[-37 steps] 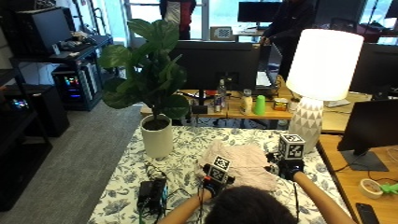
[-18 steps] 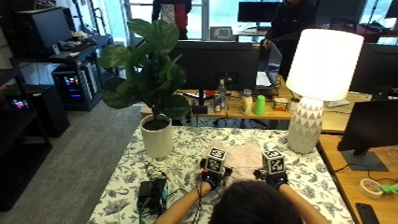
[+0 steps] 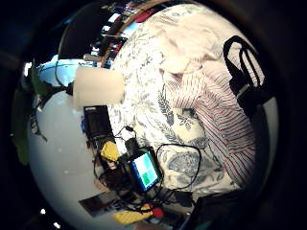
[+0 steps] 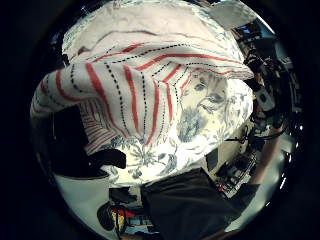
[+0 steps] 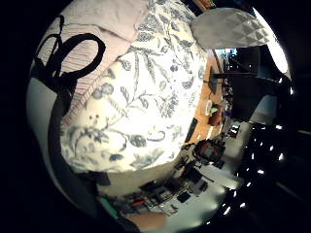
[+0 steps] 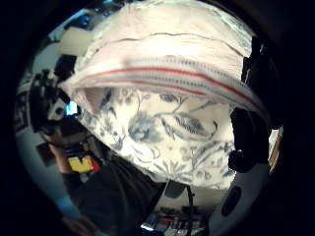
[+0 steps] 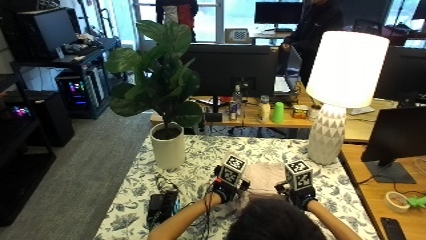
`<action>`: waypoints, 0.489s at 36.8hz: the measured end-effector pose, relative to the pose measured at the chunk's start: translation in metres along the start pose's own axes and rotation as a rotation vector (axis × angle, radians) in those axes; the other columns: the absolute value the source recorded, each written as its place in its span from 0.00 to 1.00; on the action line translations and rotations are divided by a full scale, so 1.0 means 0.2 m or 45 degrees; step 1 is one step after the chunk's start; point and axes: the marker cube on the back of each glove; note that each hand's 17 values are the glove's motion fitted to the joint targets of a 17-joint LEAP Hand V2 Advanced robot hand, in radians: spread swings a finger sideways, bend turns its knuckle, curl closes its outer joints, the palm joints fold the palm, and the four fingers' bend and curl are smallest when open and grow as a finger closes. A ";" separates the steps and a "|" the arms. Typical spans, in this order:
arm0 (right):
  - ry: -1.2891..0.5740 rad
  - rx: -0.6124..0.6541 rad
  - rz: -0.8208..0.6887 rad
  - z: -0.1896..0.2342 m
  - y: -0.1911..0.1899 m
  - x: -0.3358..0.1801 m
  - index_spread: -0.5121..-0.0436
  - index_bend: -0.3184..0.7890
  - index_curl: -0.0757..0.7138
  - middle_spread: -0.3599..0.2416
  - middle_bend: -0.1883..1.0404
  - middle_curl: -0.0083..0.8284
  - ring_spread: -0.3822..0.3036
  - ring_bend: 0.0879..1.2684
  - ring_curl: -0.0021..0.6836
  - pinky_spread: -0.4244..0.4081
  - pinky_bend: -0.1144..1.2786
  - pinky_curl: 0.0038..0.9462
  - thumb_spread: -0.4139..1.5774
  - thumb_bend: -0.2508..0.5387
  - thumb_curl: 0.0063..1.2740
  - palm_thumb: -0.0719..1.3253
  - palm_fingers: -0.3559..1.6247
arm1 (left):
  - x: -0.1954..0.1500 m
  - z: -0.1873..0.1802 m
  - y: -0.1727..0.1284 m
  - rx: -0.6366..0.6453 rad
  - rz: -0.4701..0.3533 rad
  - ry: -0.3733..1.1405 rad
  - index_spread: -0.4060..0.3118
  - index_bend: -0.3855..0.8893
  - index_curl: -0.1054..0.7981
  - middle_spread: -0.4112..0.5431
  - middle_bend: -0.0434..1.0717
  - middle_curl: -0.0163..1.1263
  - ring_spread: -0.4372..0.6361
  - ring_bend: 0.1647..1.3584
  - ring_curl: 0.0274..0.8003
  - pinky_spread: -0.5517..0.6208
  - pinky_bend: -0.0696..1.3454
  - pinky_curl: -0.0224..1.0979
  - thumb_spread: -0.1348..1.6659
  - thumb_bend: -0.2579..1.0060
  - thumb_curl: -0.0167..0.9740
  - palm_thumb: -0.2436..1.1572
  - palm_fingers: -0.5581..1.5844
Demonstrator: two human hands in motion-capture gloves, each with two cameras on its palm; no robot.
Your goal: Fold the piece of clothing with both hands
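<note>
Floral-clothed table (image 7: 200, 150), garment (image 7: 265, 175) lying just in front of the white lamp (image 7: 336, 95); left hand (image 7: 225, 189) and right hand (image 7: 301, 192) seemingly pinch its lifted near hem, soft, light cloth, best held by corners.

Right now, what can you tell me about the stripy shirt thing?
The piece of clothing is thin, pale cloth with red stripes and dotted dark lines. It lies bunched on the flowery tablecloth, between the plant pot and the lamp. The left hand and right hand each grip its near edge and hold it off the table; the far part lies rumpled.
</note>
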 end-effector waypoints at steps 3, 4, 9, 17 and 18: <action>0.014 -0.042 -0.037 -0.12 0.11 -0.01 0.56 0.41 0.51 0.31 0.46 0.58 0.26 0.45 0.67 0.20 0.44 0.43 0.79 0.54 0.32 0.81 0.82 | 0.00 -0.13 0.12 -0.034 0.066 0.021 0.16 0.44 0.62 0.09 0.45 0.49 0.09 0.27 0.50 0.19 0.26 0.35 0.80 0.23 0.52 0.67 0.81; 0.015 -0.046 -0.042 -0.17 0.14 0.00 0.56 0.41 0.51 0.30 0.46 0.59 0.26 0.45 0.67 0.19 0.44 0.43 0.79 0.54 0.32 0.81 0.82 | 0.00 -0.17 0.16 -0.053 0.088 0.035 0.16 0.44 0.62 0.09 0.45 0.49 0.09 0.27 0.50 0.19 0.26 0.35 0.80 0.23 0.52 0.66 0.81; 0.020 -0.022 -0.008 -0.43 0.15 0.04 0.55 0.42 0.52 0.29 0.48 0.60 0.25 0.47 0.69 0.17 0.44 0.43 0.80 0.51 0.31 0.81 0.82 | -0.07 -0.35 0.17 -0.076 0.074 0.047 0.17 0.44 0.64 0.09 0.45 0.50 0.09 0.28 0.52 0.20 0.24 0.36 0.81 0.23 0.53 0.67 0.81; 0.077 0.113 0.128 -0.50 -0.22 0.02 0.54 0.43 0.55 0.27 0.49 0.62 0.25 0.48 0.69 0.16 0.43 0.43 0.81 0.48 0.30 0.81 0.81 | -0.18 -0.28 -0.16 -0.077 -0.177 -0.021 0.16 0.45 0.67 0.09 0.44 0.52 0.09 0.28 0.53 0.21 0.23 0.36 0.81 0.22 0.55 0.68 0.81; 0.074 0.147 0.131 -0.52 -0.25 -0.01 0.54 0.43 0.56 0.27 0.49 0.62 0.25 0.48 0.70 0.15 0.43 0.43 0.81 0.48 0.29 0.81 0.81 | -0.19 -0.28 -0.17 -0.101 -0.213 -0.037 0.16 0.44 0.67 0.09 0.44 0.52 0.09 0.28 0.53 0.21 0.23 0.36 0.81 0.22 0.55 0.69 0.80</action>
